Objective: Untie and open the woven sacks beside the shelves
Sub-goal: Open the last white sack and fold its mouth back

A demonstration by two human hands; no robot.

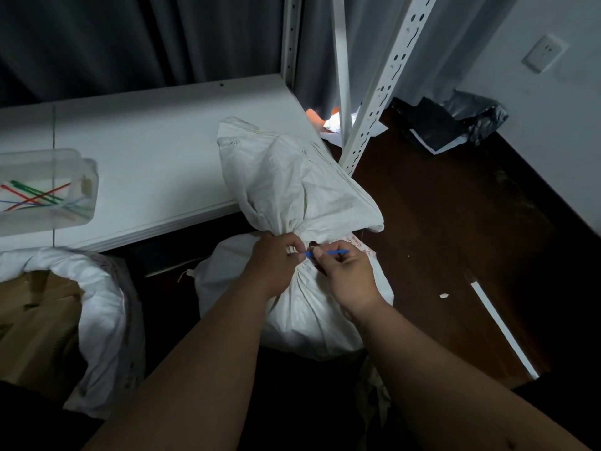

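1. Sack work stands partway: the white woven sack with its neck cinched (302, 222) sits on the dark floor against the front edge of the white shelf board (156, 151), its gathered top flopped up onto that board. It is not yet open.
2. My left hand (273, 262) has its fingers curled tight around the bunched neck, just beside the tie.
3. My right hand (344, 271) pinches the thin blue plastic tie (328, 252) between thumb and forefinger; its free tail points off to the right.
4. To my left, a second white woven sack with its mouth rolled down (97, 307) looks already opened, brown cardboard showing inside.
5. On the shelf board, a clear plastic tub (81, 177) holds loose red, green and blue ties, likely from sacks finished already.
6. Left to do, as I judge it: free this tie, then spread the mouth.
7. Red print shows on the sack just above my right hand, too small to read.
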